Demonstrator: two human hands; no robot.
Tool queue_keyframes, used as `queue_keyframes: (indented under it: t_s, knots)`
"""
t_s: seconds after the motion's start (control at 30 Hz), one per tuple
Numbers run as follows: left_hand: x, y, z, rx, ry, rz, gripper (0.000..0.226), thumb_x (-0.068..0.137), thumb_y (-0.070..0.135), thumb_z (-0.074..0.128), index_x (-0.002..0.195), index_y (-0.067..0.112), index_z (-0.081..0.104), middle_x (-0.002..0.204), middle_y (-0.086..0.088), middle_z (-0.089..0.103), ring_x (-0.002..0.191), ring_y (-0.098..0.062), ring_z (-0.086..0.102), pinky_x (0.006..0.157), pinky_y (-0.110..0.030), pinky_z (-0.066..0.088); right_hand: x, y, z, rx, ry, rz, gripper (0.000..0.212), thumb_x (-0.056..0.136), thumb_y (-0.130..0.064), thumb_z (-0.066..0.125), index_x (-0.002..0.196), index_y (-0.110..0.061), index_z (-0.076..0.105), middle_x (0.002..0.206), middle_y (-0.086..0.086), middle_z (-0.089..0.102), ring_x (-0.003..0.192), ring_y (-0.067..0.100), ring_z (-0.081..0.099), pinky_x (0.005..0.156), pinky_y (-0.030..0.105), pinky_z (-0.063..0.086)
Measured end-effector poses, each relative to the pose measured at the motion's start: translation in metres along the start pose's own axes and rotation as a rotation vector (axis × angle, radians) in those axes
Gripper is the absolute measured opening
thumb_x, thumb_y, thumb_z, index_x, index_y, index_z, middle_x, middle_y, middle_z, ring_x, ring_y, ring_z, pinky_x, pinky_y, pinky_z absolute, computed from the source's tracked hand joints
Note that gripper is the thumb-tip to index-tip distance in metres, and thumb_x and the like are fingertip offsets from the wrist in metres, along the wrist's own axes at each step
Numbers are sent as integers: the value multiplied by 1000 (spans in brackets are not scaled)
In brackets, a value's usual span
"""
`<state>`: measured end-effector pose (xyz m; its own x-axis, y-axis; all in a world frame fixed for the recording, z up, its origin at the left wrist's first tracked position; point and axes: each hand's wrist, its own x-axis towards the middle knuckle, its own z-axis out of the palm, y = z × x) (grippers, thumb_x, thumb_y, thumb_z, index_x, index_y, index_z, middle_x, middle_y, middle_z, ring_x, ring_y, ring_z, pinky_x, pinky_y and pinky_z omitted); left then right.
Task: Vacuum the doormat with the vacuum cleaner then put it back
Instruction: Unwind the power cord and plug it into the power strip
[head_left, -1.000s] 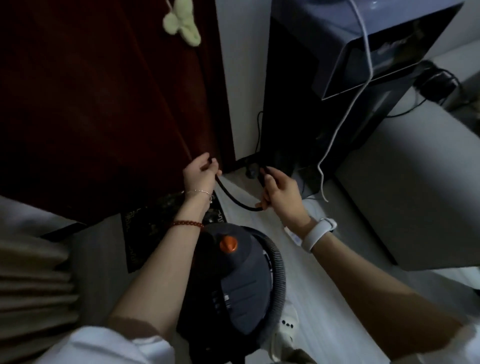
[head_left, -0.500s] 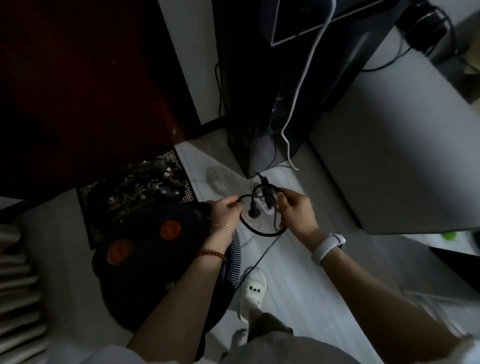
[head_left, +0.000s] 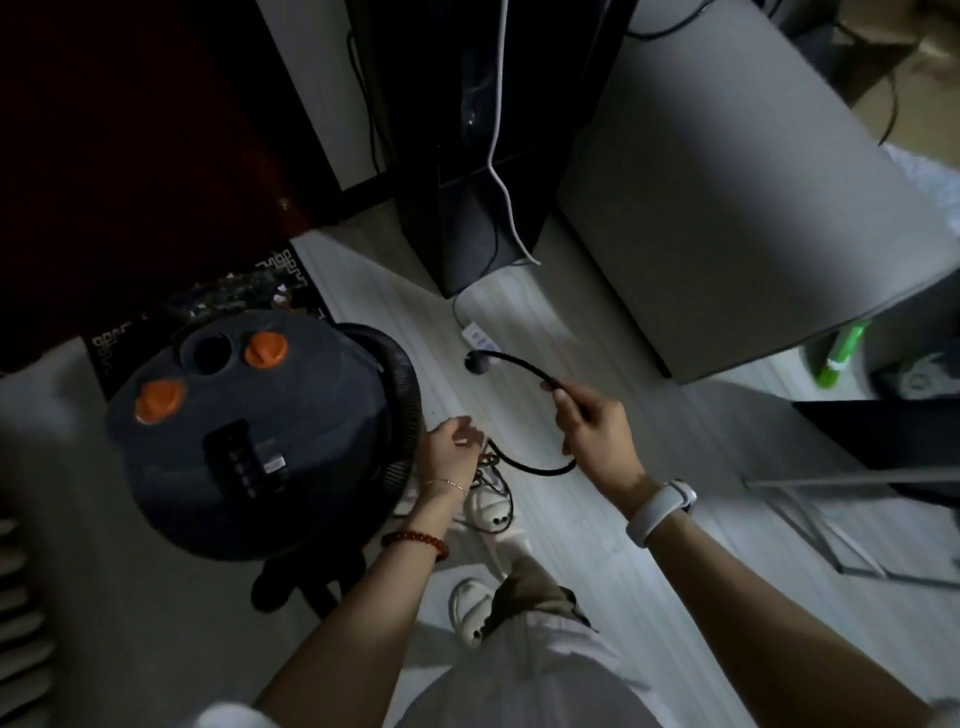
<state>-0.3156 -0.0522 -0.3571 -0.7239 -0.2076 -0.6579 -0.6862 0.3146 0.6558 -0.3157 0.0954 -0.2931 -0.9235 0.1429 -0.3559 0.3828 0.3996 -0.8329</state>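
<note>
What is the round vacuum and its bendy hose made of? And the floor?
The vacuum cleaner body looks like dark matte plastic, with orange plastic knobs. Its hose seems ribbed flexible plastic: fine ridges show. The floor looks like pale wood-look planks, maybe laminate; the dim light leaves that open.

The vacuum cleaner (head_left: 260, 436) covers most of the doormat (head_left: 228, 291), leaving only a patterned strip showing behind it. The black power cord (head_left: 519, 364) passes from sight inside the right hand (head_left: 597, 436), and its plug (head_left: 477, 362) looks blurred, prongs unreadable. The left hand's (head_left: 449, 452) fingertips are smeared, perhaps touching the cord's lower loop.
</note>
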Motion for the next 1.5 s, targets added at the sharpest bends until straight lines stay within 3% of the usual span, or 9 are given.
queue_keyframes:
  t_s: [0.2, 0.3, 0.5, 0.8, 0.9, 1.03, 1.2, 1.37, 1.5]
  knots:
    - [-27, -4, -7, 132, 66, 479, 63, 85, 9, 62, 141, 8, 34, 144, -14, 34, 130, -20, 36, 105, -27, 32, -22, 7, -12, -58, -144, -90, 23, 95, -8, 47, 107, 2, 65, 67, -26, 43, 54, -14, 51, 58, 4, 35]
    - [-23, 5, -4, 315, 56, 682, 44, 87, 26, 52, 126, 7, 53, 131, -15, 52, 125, -29, 43, 106, -38, 34, -11, -1, -18, -101, -266, -182, 22, 95, -6, 48, 106, 2, 65, 69, -27, 46, 58, -17, 53, 60, 3, 36]
    - [4, 27, 15, 208, 28, 464, 19, 91, 17, 54, 88, 0, 61, 78, -9, 62, 77, -27, 60, 66, -27, 38, 75, 15, -51, -105, -214, -132, 23, 95, -9, 46, 110, -4, 64, 79, 1, 60, 68, 15, 53, 66, 29, 44]
    - [164, 23, 106, 173, 158, 296, 30, 90, 20, 45, 98, -1, 66, 103, -22, 61, 94, -30, 59, 78, -14, 32, 280, 124, -56, -549, -546, -144, 27, 93, -10, 43, 105, -11, 67, 85, 3, 60, 78, 23, 59, 72, 31, 47]
    - [222, 10, 137, 217, 117, 311, 37, 88, 25, 45, 103, 2, 68, 101, -22, 61, 94, -30, 59, 83, -15, 32, 318, 162, -21, -453, -626, -201, 27, 94, -9, 44, 115, -9, 61, 83, 1, 60, 78, 18, 60, 75, 33, 51]
    - [300, -27, 166, 195, 196, 333, 44, 86, 32, 41, 110, 6, 66, 105, -19, 60, 97, -27, 57, 83, -26, 39, 363, 218, 32, -311, -595, -344, 26, 95, -4, 44, 117, -4, 59, 92, -7, 62, 79, -3, 58, 72, -1, 39]
    - [394, -108, 181, 396, 201, 371, 39, 85, 32, 43, 96, 4, 67, 96, -15, 68, 89, -30, 63, 76, -32, 45, 430, 313, 85, -509, -607, -541, 30, 97, -17, 45, 125, -14, 56, 118, 5, 65, 106, 24, 62, 89, 28, 46]
    - [455, -159, 211, 333, 208, 466, 24, 82, 13, 57, 98, 1, 70, 89, -21, 68, 82, -32, 64, 70, -19, 36, 459, 380, 138, -578, -680, -599, 43, 95, -17, 48, 137, -13, 41, 124, 9, 57, 102, 10, 52, 82, 8, 35]
    - [483, -171, 229, 245, 352, 535, 38, 79, 15, 70, 113, 0, 63, 105, -21, 66, 99, -31, 60, 77, -12, 30, 468, 391, 169, -385, -554, -607, 23, 95, -7, 45, 110, 1, 61, 101, 13, 64, 89, 17, 55, 72, 10, 36]
